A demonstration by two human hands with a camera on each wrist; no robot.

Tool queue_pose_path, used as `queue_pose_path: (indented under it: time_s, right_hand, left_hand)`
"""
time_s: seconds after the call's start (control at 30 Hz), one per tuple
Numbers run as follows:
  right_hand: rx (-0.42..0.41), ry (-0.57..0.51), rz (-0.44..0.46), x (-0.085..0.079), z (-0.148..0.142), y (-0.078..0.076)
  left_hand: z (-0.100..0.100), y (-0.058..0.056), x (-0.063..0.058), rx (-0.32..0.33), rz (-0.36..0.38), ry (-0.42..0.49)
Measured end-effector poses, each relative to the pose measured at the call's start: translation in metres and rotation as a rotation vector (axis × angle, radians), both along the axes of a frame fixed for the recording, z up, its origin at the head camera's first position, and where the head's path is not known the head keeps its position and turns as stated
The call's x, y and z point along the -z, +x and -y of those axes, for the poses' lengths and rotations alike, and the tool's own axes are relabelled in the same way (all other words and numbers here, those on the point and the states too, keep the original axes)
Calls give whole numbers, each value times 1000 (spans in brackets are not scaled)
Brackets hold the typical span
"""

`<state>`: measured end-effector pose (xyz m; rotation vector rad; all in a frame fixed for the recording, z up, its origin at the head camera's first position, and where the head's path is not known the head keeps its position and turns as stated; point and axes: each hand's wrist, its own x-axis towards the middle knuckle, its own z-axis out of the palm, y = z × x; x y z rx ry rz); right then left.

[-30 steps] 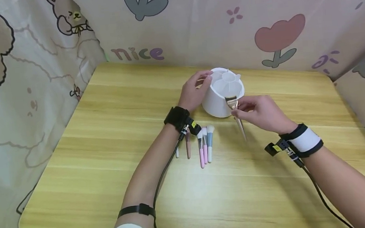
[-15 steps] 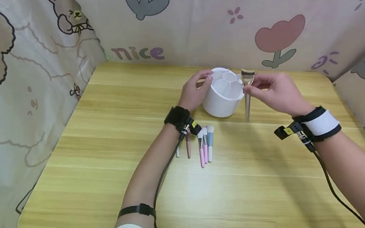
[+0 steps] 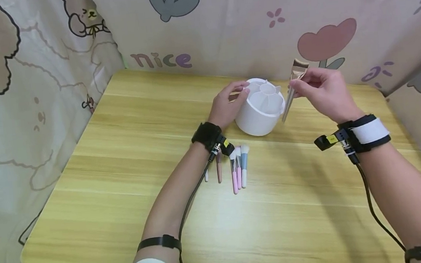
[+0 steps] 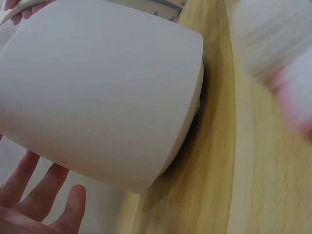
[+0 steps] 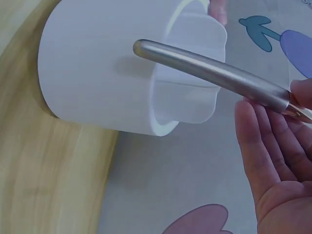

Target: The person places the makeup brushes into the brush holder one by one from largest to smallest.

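- While the right hand pinches a silver-handled flat brush, a white divided holder stands just beside that grip
- The left hand holds its rim

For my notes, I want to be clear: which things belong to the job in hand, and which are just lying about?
In the job:
brush pinched by the right hand
white divided holder held by the left hand
probably the loose brushes nearby

Apparently not:
printed cloth behind
wrist cameras

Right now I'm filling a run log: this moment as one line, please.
left hand: holds white holder at rim; right hand: pinches metallic brush, bristles up, outside holder; holder: upright on table; pink-handled brushes: lying on table
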<state>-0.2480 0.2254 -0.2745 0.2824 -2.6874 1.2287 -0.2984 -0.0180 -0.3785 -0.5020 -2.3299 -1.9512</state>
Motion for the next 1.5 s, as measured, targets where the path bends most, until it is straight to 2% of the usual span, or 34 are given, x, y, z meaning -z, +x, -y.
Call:
queue_pose_path:
  time_s: [0.23,0.37,0.47,0.6,0.77,0.87,0.97,1.17,1.4,1.5]
  right_hand:
    - [-9,-213,-7,-8,3,-8]
    - [-2,-421,-9,-13,7,-13]
    - [22,-534,-35,-15,10,-17]
    - [75,-570,-98,-15,13,-24]
    - [99,-654,-171,-11,17,-30]
    - [112,-616,-176,-7,20,-31]
    - [138,-495,-165,-1,22,-32]
    - [144,-357,-151,18,30,-38]
    - [206,-151,-65,32,35,-36]
    - [226,-114,-45,36,36,-35]
  left_hand:
    - [-1,-2,0,-8,-10,-3]
    - [0,-2,0,-15,-4,-6]
    - [1,-1,0,-14,-2,0]
    - [1,0,1,-5,3,8]
    - [1,-1,1,5,-10,17]
    - [0,-1,1,9,-15,22]
    - [0,-1,1,12,-8,22]
    - [0,0,2,7,-3,16]
    - [0,-1,2,7,-4,6]
    - [0,-1,2,14,-9,4]
